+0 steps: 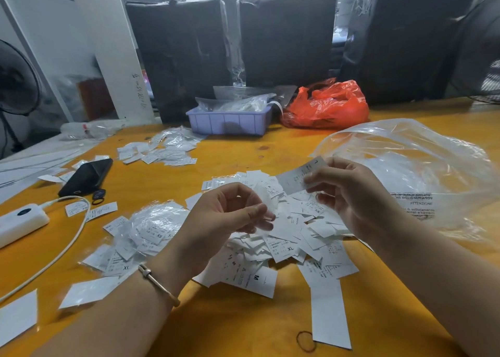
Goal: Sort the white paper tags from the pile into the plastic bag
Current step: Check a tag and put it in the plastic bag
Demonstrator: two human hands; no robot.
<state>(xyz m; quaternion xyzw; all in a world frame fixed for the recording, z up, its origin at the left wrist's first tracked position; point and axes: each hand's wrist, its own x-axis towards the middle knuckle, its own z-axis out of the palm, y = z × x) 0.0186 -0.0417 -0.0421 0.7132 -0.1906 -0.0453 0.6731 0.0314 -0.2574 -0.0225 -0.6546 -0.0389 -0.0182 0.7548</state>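
You are holding both forearms out over the orange table [167, 186], wrists raised above the pile of white paper tags [284, 237] lying between them. Your right hand [349, 194] is lifted, palm turned toward you, with thumb and fingertips pinching a single tag [297, 177] marked "L" by its lower right corner; the tag is tilting up to the right, clear of the pile. Your left hand [230, 213] is sitting lower and nearer the middle, fingers curled in toward the thumb and pinching a blurred white tag [266, 200] at the fingertips. A thin bracelet [159, 282] is circling your left wrist. The large clear plastic bag [422, 172] is lying just beside your right hand, to its right, crumpled and showing printed warning text. To the left, a small clear bag of tags [146, 229] is resting on the table, with a black phone [86, 177] and a white power bank [21, 221] farther left.
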